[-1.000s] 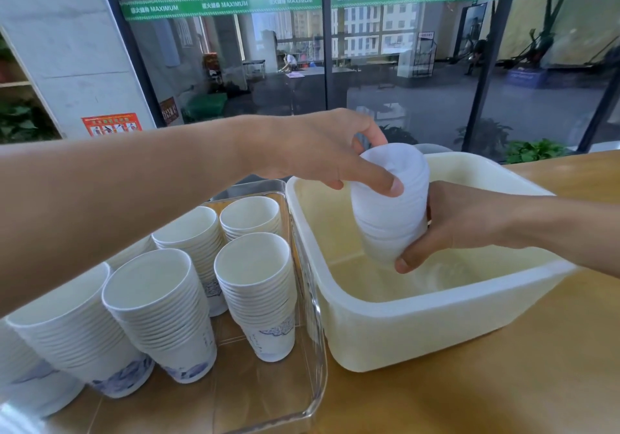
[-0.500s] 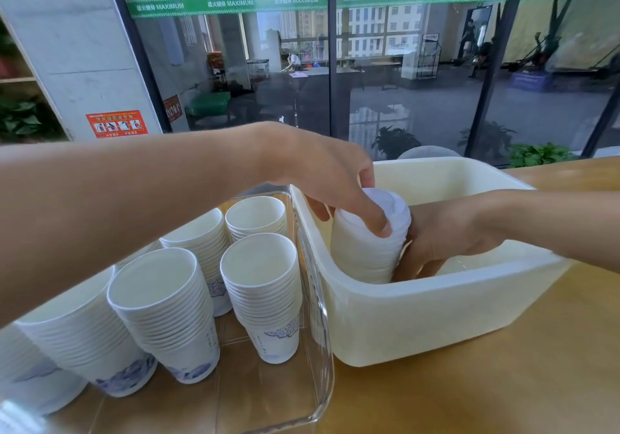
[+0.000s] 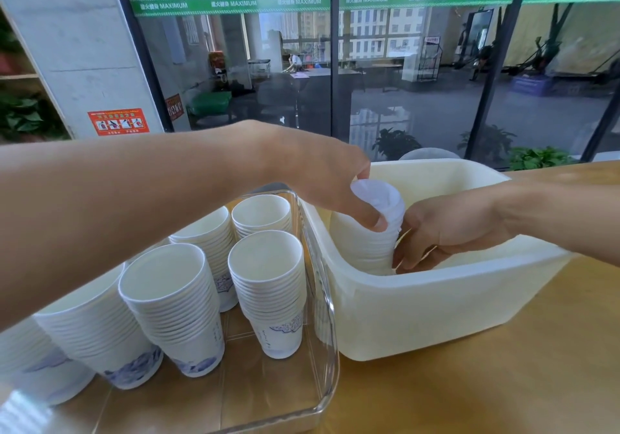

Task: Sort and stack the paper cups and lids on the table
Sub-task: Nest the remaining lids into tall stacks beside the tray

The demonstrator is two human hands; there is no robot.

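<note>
So the person's got a tall stack of white plastic lids (image 3: 372, 229) standing in the left near corner of a cream rectangular plastic tub (image 3: 436, 302), and both hands are on it. Left hand (image 3: 322, 178) comes over from the top, fingers curled round the upper lids with the thumb pressed on the front of the stack; right hand (image 3: 446, 229) reaches in from the other side and cups the lower part, fingers wrapped at the base. My guess is one hand steadies the top while the other squares up the bottom, since a pile of thin lids that tall would lean or slide apart if you let go carelessly — tucking it into the corner against the tub wall probably helps too. I can't see anything else in the tub, though the hands hide part of the floor. Right beside it, touching or nearly so, is a clear acrylic tray with rounded corners (image 3: 330, 333) holding several nested stacks of white paper cups with blue print (image 3: 268, 292), all upright and mouths up, packed close together. Both containers sit on the light wooden table (image 3: 486, 383). Cups look sorted already — lids seem to be the bit in hand.
</note>
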